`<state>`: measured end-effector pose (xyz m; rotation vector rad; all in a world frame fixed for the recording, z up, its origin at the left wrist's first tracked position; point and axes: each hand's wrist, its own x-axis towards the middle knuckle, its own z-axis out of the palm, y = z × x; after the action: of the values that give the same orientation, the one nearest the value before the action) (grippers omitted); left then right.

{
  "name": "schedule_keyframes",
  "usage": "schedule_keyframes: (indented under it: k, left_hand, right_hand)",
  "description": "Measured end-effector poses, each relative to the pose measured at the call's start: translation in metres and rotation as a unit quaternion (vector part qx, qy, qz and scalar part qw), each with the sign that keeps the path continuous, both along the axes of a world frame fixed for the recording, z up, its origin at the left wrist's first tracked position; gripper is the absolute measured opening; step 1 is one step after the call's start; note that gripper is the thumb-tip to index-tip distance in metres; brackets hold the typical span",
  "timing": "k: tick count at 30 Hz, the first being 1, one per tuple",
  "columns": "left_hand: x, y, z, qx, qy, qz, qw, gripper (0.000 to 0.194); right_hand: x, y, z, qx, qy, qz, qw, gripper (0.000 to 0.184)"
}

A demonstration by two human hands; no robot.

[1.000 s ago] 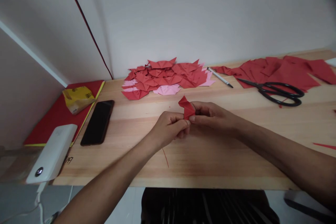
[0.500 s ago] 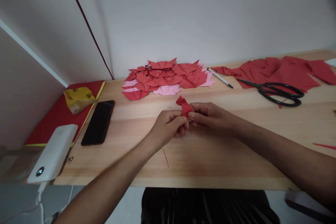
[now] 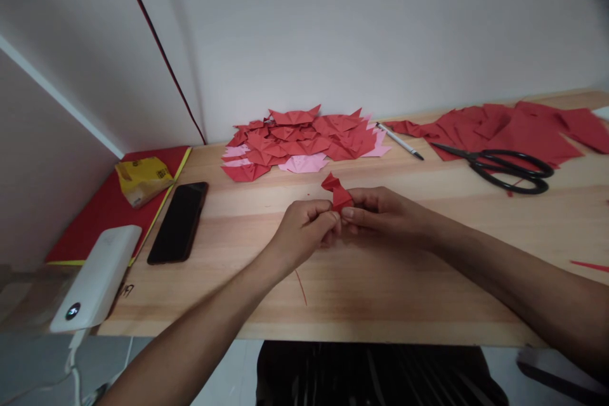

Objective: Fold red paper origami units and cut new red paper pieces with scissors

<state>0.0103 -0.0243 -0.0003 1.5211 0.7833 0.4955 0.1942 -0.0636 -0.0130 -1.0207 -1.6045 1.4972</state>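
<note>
Okay, from my faraway seat I look through the head camera and start on the left. A white power bank (image 3: pixel 98 279) with a white cable (image 3: pixel 75 355) lies at the table's (image 3: pixel 404 292) left end and covers a bit of a red folder (image 3: pixel 90 222) with a yellow edge. On the folder sits a crinkly yellow packet (image 3: pixel 144 181). Just beside the folder lies a black phone (image 3: pixel 178 222), flat on the wood.

Next, by the wall, I see a big pile of folded papers (image 3: pixel 295 137), red and some pink, beyond the hands. Near me, a thin red sliver (image 3: pixel 301 287) lies on the wood, close to the left wrist.

In the middle, the left hand (image 3: pixel 311 225) pinches the small red paper (image 3: pixel 341 196) low down, thumb on top. That paper is between the two hands, on the near side of the pile. It points away from me and leans left — its long side runs from the fingers up to a pointy tip. The fingers block its bottom end, so I can't tell its shape there. The right hand (image 3: pixel 375 208) grips its right side, thumb in front.

Farther right, a white pen (image 3: pixel 399 141) lies by the pile. Then come black scissors (image 3: pixel 472 157), partly on top of red sheets (image 3: pixel 523 130) — and a red strip (image 3: pixel 590 265) at the right edge.
</note>
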Motion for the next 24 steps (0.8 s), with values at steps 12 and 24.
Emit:
schedule_keyframes:
  k: [12, 24]
  left_hand:
    - [-0.0008, -0.0016, 0.0043, -0.010, 0.003, -0.026, 1.000, 0.022]
    - [0.0000, 0.0002, 0.0017, -0.037, -0.029, -0.011, 0.999, 0.023]
  right_hand:
    - [0.0017, 0.0008, 0.0005, -0.081, 0.040, 0.001, 0.996, 0.025]
    - [-0.0040, -0.0013, 0.0046, -0.089, 0.044, -0.033, 0.995, 0.026]
